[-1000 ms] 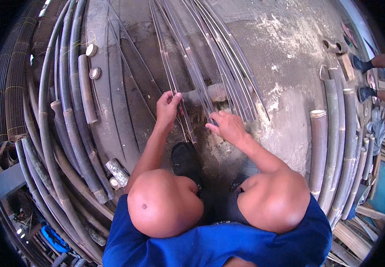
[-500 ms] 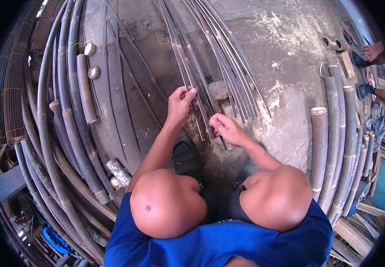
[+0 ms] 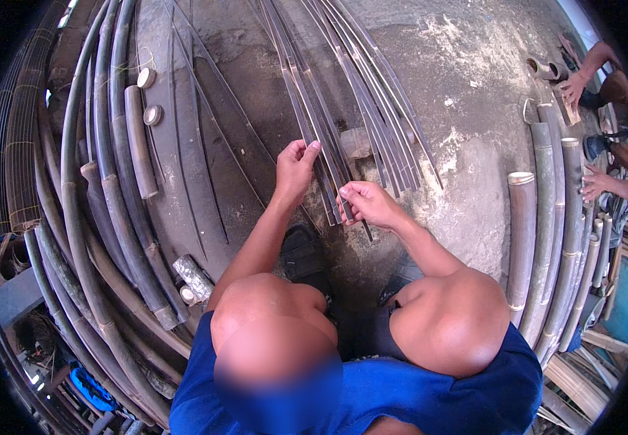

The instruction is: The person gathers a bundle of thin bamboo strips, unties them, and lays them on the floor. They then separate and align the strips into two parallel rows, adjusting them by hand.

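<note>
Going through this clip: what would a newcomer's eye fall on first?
Probably the left hand and right hand at the centre, holding long, thin dark strips that run off the top edge. Then the thick poles sweeping down the left side, and another person's hands at the far right.

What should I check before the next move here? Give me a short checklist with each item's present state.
1. Left hand closed on the dark strips: ok, thumb and fingers pinch them.
2. Right hand at the strips' near ends: ok, fingers closed there.
3. Near ends even: not ok, one reaches closer to the person than the others.
4. Number of strips held: cannot tell, they overlap.
5. Separate strip group on the right clear of both hands: ok.
6. Co-worker's hands away from the person's: ok, at the far right.
</note>
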The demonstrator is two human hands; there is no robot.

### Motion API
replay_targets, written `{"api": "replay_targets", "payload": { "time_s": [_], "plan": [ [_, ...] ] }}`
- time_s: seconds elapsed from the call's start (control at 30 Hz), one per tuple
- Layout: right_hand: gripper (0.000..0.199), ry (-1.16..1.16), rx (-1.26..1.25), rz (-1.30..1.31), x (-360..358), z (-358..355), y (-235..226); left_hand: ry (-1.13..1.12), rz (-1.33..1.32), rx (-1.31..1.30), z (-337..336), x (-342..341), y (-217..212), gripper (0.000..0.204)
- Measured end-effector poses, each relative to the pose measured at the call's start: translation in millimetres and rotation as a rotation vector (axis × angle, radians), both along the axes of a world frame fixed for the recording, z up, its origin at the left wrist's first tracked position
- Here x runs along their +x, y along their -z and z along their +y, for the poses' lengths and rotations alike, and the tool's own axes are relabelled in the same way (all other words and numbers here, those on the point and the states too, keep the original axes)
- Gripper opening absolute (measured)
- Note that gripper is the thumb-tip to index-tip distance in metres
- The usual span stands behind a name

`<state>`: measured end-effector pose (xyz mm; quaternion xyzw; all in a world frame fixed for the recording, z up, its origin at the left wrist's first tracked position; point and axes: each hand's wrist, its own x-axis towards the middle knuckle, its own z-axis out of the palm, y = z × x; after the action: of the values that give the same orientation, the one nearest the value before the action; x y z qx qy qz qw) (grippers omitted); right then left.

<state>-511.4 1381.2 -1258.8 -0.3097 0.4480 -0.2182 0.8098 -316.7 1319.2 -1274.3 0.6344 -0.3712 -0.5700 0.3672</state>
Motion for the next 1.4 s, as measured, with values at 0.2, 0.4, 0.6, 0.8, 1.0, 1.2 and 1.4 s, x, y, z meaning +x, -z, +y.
{"api": "replay_targets", "payload": {
  "time_s": [0.2, 0.4, 0.6, 0.8, 1.0, 1.2, 1.4],
  "plan": [
    [0.035, -0.117, -0.117, 0.13, 3.7, -8.7, 6.5, 0.052, 0.089, -0.045, 0.4, -7.2, 0.8, 0.027],
    [0.035, -0.133, -0.085, -0.106, 13.1, -13.2, -2.9, 0.302, -0.452, -0.691, -1.7, 21.3, 60.0, 0.043],
    [0.035, -0.186, -0.132, -0.134, 10.4, -9.8, -9.7, 0.605, -0.916, -1.042, -23.8, -32.0, 38.2, 0.075],
    [0.034, -0.074, -0.458, -0.157, 1.7, -79.4, -196.7, 0.774, -0.803, -0.858, -47.8, -22.1, 81.0, 0.075],
    [0.031, -0.08, -0.245, -0.14, 21.0, -101.3, -207.5, 0.745, -0.581, -0.641, -51.4, -6.3, 56.9, 0.061],
    [0.03, -0.016, -0.173, 0.037, 24.7, -66.3, -43.4, -0.267, 0.341, -0.056, -42.3, 6.2, 30.1, 0.044],
    [0.032, -0.113, -0.185, 0.161, 44.1, -34.7, -7.4, -0.095, 0.214, 0.015, -20.7, 18.1, -10.7, 0.027]
  ]
}}
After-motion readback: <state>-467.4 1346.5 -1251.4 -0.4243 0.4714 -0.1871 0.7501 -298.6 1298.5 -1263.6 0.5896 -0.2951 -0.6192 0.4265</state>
